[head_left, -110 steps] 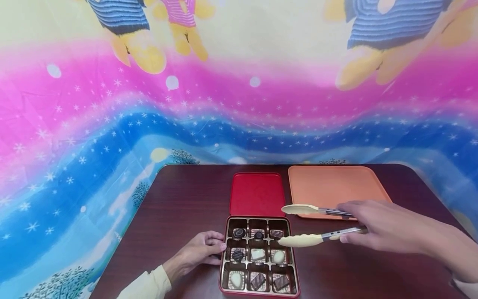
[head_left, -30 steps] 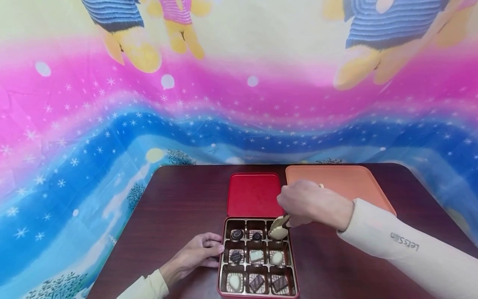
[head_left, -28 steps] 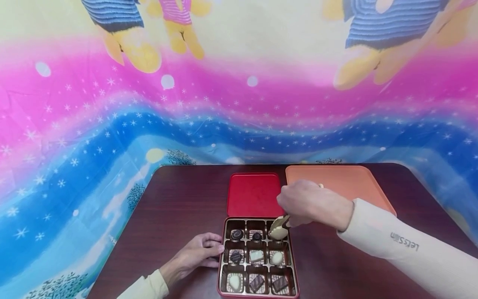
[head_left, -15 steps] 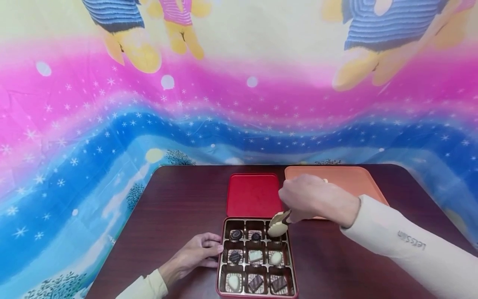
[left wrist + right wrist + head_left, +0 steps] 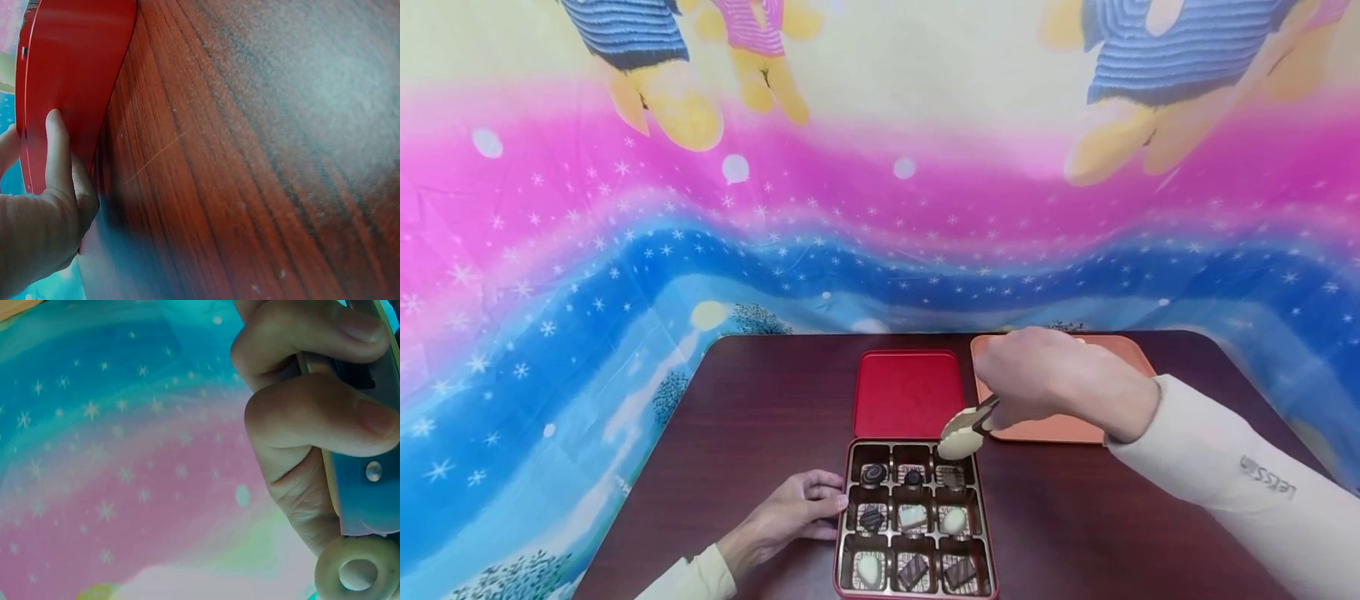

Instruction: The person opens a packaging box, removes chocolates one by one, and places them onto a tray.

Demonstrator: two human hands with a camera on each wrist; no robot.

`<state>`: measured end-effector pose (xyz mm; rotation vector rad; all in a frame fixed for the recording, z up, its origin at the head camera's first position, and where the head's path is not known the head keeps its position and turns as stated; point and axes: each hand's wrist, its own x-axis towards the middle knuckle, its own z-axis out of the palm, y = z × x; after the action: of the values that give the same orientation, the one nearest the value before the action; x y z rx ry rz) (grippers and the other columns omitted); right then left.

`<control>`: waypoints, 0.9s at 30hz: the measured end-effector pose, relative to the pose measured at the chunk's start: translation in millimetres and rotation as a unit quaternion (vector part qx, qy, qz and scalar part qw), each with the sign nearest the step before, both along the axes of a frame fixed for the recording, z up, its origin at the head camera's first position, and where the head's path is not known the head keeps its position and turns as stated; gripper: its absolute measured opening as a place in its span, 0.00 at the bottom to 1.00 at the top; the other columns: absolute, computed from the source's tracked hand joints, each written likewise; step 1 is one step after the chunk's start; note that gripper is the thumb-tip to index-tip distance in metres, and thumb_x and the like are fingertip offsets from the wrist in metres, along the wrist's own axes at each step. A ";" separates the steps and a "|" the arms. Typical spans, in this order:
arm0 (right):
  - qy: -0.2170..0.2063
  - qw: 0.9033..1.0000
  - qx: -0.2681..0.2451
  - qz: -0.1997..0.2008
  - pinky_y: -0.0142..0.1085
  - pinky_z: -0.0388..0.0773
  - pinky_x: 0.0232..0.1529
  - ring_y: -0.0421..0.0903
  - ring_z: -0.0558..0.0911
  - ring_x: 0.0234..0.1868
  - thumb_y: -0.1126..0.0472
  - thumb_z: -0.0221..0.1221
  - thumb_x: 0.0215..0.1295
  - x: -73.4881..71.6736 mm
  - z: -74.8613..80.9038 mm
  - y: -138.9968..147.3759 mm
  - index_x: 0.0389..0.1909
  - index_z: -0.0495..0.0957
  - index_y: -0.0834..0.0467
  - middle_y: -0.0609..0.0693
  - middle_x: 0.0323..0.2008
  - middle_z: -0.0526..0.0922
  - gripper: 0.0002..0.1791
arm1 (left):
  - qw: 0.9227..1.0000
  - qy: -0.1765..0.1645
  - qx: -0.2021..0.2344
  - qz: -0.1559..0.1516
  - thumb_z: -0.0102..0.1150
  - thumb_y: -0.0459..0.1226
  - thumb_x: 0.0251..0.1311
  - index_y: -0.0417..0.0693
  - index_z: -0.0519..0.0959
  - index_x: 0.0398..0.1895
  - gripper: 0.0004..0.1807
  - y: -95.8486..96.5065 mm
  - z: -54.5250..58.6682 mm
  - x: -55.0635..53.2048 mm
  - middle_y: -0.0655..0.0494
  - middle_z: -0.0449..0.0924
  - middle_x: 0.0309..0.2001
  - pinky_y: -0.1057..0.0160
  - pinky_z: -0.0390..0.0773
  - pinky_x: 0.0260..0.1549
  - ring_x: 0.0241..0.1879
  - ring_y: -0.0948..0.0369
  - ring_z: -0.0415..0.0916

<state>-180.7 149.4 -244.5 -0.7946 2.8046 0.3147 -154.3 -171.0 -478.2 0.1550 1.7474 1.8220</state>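
My right hand (image 5: 1045, 371) grips a pair of tongs (image 5: 964, 435), its fingers curled round the metal handle in the right wrist view. The cream tong tips point down-left, over the far right corner of a red chocolate box (image 5: 847, 533). Whether anything sits between the tips I cannot tell. A dark chocolate (image 5: 952, 477) shows in the compartment below them. Dark and white chocolates fill the other compartments, among them a white oval one (image 5: 954, 522). My left hand (image 5: 790, 510) rests with extended fingers against the box's left wall (image 5: 75, 69); the thumb lies by the rim.
Behind the box a red lid (image 5: 907, 393) lies flat on the dark wooden table (image 5: 760, 408). An orange tray (image 5: 1045, 429) lies at the back right, partly covered by my right hand. A printed cloth (image 5: 880, 208) hangs behind the table.
The tongs, earlier spread apart to the right, came together and dipped into the far right compartment. Since then, my right hand and the tongs have risen slightly. My left hand has stayed at the box.
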 end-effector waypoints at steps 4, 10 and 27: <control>-0.017 1.000 -0.008 -0.024 0.35 0.62 0.18 0.41 0.66 0.19 0.52 0.70 0.52 -2.5 10.1 6.8 0.15 0.71 0.50 0.44 0.16 0.68 0.17 | 1.000 -0.003 0.003 0.002 0.61 0.32 0.65 0.24 0.64 0.60 0.27 -0.1 0.0 -0.1 0.43 0.77 0.46 0.53 0.86 0.44 0.42 0.56 0.81; -0.030 0.998 -0.017 -0.045 0.34 0.61 0.20 0.39 0.64 0.18 0.45 0.70 0.55 -16.3 19.4 22.8 0.16 0.74 0.50 0.42 0.15 0.66 0.20 | 1.000 -0.004 0.006 0.002 0.63 0.33 0.64 0.25 0.64 0.60 0.28 0.2 -0.1 -0.1 0.43 0.78 0.46 0.53 0.86 0.43 0.42 0.56 0.81; -0.027 0.991 -0.023 -0.127 0.38 0.66 0.24 0.44 0.70 0.22 0.49 0.69 0.60 -91.0 -18.6 104.1 0.26 0.75 0.55 0.48 0.20 0.71 0.16 | 1.000 0.000 0.009 -0.001 0.62 0.34 0.65 0.24 0.64 0.60 0.28 -0.1 -0.1 0.5 0.42 0.79 0.46 0.54 0.86 0.41 0.42 0.55 0.82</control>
<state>-271.7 253.5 -263.2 -0.4388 2.8275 0.1819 -153.9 -171.1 -478.3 0.1644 1.7312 1.8370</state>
